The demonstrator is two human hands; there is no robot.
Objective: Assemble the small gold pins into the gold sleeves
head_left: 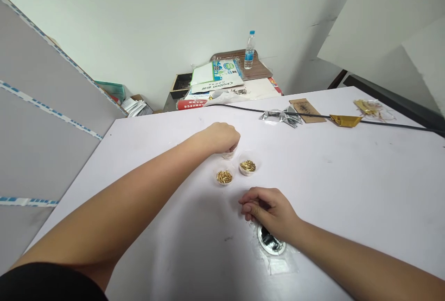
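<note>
My left hand [221, 137] reaches forward with its fingers bent down into a small clear cup [228, 155]. The fingers are closed, and the hand hides their tips and most of the cup. Two more clear cups stand nearer to me, holding small brass-coloured pins [224, 177] and similar gold pieces [248, 166]. To the right, my right hand [269, 210] hovers near these cups with thumb and fingers pinched together; anything between them is too small to make out. Partly under its wrist lies a round black pad with a white rim [271, 240], on a clear plastic bag [280, 265].
A black cable [239, 107] runs along the table's back, past a silver packet [274, 116], brown cardboard [307, 110] and a gold-coloured packet [345, 120]. Beyond the edge are papers [217, 74] and a water bottle [249, 50]. A grey partition [48, 120] borders the left side.
</note>
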